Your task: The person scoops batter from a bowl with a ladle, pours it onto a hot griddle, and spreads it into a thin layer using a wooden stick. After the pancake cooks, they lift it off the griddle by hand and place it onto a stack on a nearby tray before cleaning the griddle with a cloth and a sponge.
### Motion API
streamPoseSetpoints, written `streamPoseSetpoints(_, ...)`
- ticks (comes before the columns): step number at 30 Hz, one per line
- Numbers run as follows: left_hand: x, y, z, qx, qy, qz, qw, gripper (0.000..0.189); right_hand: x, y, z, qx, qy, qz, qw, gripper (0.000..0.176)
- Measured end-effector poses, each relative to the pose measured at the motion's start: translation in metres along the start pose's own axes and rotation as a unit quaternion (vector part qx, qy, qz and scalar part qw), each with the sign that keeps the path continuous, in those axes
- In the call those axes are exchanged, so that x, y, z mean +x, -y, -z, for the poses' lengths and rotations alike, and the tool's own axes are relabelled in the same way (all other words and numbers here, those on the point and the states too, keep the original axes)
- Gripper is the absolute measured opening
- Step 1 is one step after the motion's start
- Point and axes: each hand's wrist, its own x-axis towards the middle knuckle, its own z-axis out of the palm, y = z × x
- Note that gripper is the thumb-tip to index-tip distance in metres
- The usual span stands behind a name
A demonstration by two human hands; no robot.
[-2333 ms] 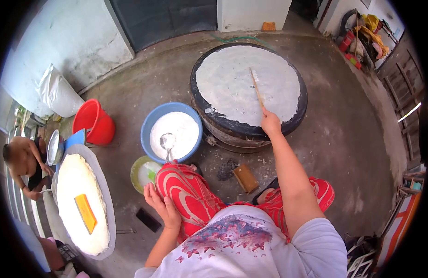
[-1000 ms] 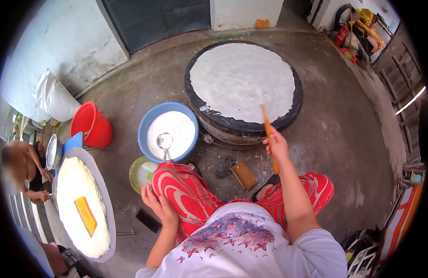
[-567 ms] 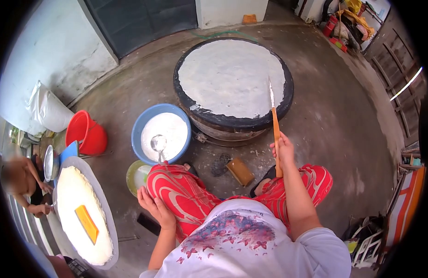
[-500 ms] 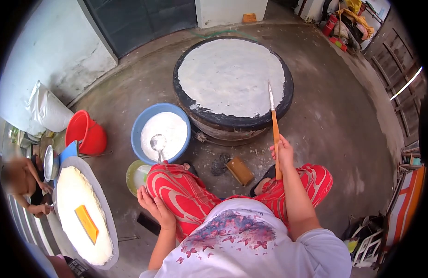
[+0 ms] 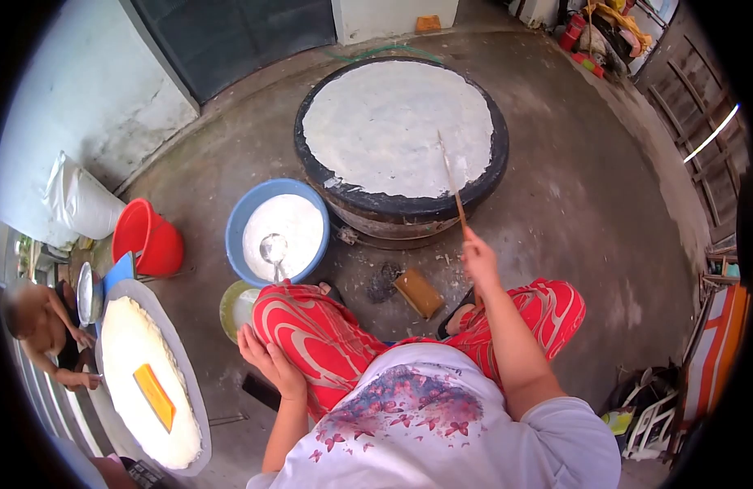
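My right hand point(image 5: 480, 262) is closed round the wooden handle of a long spatula point(image 5: 451, 175), whose thin blade lies over the right part of a white batter sheet point(image 5: 393, 122). The sheet covers most of a round black griddle point(image 5: 307, 155) on a drum-like stove. My left hand point(image 5: 270, 365) rests on my left knee with its fingers spread, holding nothing. Near that knee stand a blue basin point(image 5: 235, 232) of white batter with a metal ladle point(image 5: 273, 248) in it, and a greenish bowl point(image 5: 230, 312).
A round board point(image 5: 199, 391) at the left bears a pale stack of sheets with a yellow scraper point(image 5: 155, 397) on it. Beyond it sits another person point(image 5: 46, 326). A red bucket point(image 5: 152, 240) stands behind. A brown block point(image 5: 419, 293) lies between my feet.
The spatula blade has moved left and forward over the sheet and turned edge-on, with my right hand shifted slightly left. The view has shifted slightly. My left hand remains on the knee.
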Motion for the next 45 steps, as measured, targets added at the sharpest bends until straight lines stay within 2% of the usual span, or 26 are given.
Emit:
streamPoseSetpoints(1, -0.001, 0.000, 0.000, 0.001, 0.002, 0.001, 1.000, 0.047, 0.006, -0.009, 0.008, -0.001, 0.001, -0.001, 1.000, 0.033)
streamPoseSetpoints(3, -0.001, 0.000, 0.000, -0.001, 0.001, -0.001, 1.000, 0.048, 0.015, -0.022, 0.018, -0.036, -0.110, 0.068, 0.991, 0.034)
streamPoseSetpoints(4, -0.001, 0.000, 0.000, -0.004, 0.000, -0.004, 1.000, 0.048, 0.013, -0.032, 0.021, -0.163, -0.134, 0.127, 0.969, 0.034)
streamPoseSetpoints(5, -0.002, 0.000, 0.000, -0.005, 0.002, -0.004, 1.000, 0.048, 0.001, -0.027, 0.019, -0.163, -0.134, 0.126, 0.969, 0.034)
streamPoseSetpoints(7, -0.001, 0.000, 0.000, 0.000, -0.001, 0.001, 1.000, 0.048, -0.023, -0.015, 0.011, -0.275, -0.021, 0.174, 0.945, 0.032)
streamPoseSetpoints(8, 0.000, 0.000, -0.001, 0.000, -0.006, 0.003, 1.000, 0.048, -0.031, -0.007, 0.005, -0.154, 0.087, 0.114, 0.978, 0.034)
streamPoseSetpoints(9, 0.000, 0.002, -0.002, 0.000, -0.001, 0.001, 1.000, 0.048, -0.035, 0.005, 0.002, -0.155, 0.091, 0.116, 0.977, 0.034)
streamPoseSetpoints(11, 0.000, 0.003, -0.001, 0.002, -0.001, 0.003, 1.000, 0.048, -0.039, 0.029, -0.003, -0.020, 0.188, -0.073, 0.979, 0.040)
streamPoseSetpoints(12, 0.001, 0.002, -0.001, -0.001, 0.004, 0.003, 1.000, 0.048, -0.032, 0.031, -0.005, 0.036, 0.223, -0.043, 0.973, 0.049)
streamPoseSetpoints(13, 0.000, 0.001, 0.000, -0.004, 0.010, 0.002, 1.000, 0.048, -0.038, 0.053, -0.010, 0.034, 0.228, -0.044, 0.972, 0.049)
streamPoseSetpoints(15, -0.002, 0.001, 0.001, 0.005, 0.005, 0.000, 1.000, 0.048, -0.063, 0.109, -0.021, 0.155, 0.187, -0.057, 0.968, 0.047)
streamPoseSetpoints(17, 0.000, 0.002, -0.001, 0.020, -0.006, -0.005, 1.000, 0.047, -0.045, 0.081, -0.019, 0.154, 0.190, -0.076, 0.967, 0.044)
streamPoseSetpoints(19, -0.001, 0.002, 0.000, 0.020, -0.012, 0.000, 1.000, 0.047, -0.034, 0.060, -0.018, 0.035, 0.150, -0.081, 0.985, 0.039)
streamPoseSetpoints(20, -0.002, 0.003, 0.001, 0.019, -0.011, 0.001, 1.000, 0.048, -0.035, 0.064, -0.022, 0.041, 0.153, -0.080, 0.984, 0.034)
streamPoseSetpoints(23, -0.002, 0.005, 0.000, 0.018, -0.011, 0.000, 1.000, 0.048, -0.028, 0.073, -0.033, 0.040, 0.198, -0.049, 0.978, 0.033)
streamPoseSetpoints(26, -0.002, 0.006, 0.000, 0.018, -0.010, -0.001, 1.000, 0.048, -0.018, 0.081, -0.050, 0.033, 0.223, -0.061, 0.972, 0.034)
streamPoseSetpoints(30, -0.002, 0.005, 0.001, 0.004, -0.002, 0.013, 1.000, 0.049, 0.000, 0.071, -0.069, 0.007, 0.212, -0.070, 0.975, 0.034)
streamPoseSetpoints(32, -0.002, 0.005, 0.001, 0.004, -0.005, 0.011, 1.000, 0.049, 0.010, 0.056, -0.076, -0.081, 0.158, -0.035, 0.984, 0.033)
streamPoseSetpoints(33, -0.002, 0.004, 0.002, 0.005, -0.006, 0.013, 1.000, 0.049, 0.013, 0.048, -0.078, -0.083, 0.160, -0.036, 0.983, 0.033)
streamPoseSetpoints(34, -0.002, 0.002, 0.003, 0.002, -0.006, 0.014, 1.000, 0.049, 0.015, 0.040, -0.078, -0.208, 0.114, 0.120, 0.964, 0.034)
streamPoseSetpoints(35, -0.002, 0.002, 0.003, -0.002, -0.006, 0.015, 1.000, 0.049, 0.017, 0.036, -0.078, -0.325, 0.064, 0.272, 0.904, 0.036)
streamPoseSetpoints(36, -0.001, 0.003, 0.002, -0.002, -0.005, 0.017, 1.000, 0.049, 0.013, 0.048, -0.082, -0.326, 0.065, 0.271, 0.903, 0.036)
streamPoseSetpoints(38, -0.001, 0.004, 0.002, -0.006, -0.002, 0.013, 1.000, 0.048, 0.005, 0.070, -0.091, -0.463, 0.046, 0.245, 0.851, 0.041)
streamPoseSetpoints(42, 0.002, 0.003, 0.002, 0.001, 0.005, 0.004, 1.000, 0.048, 0.007, 0.065, -0.096, -0.457, 0.077, 0.244, 0.852, 0.041)
streamPoseSetpoints(45, 0.001, 0.004, 0.002, 0.008, 0.006, 0.008, 1.000, 0.048, 0.009, 0.050, -0.077, -0.403, 0.102, 0.291, 0.862, 0.039)
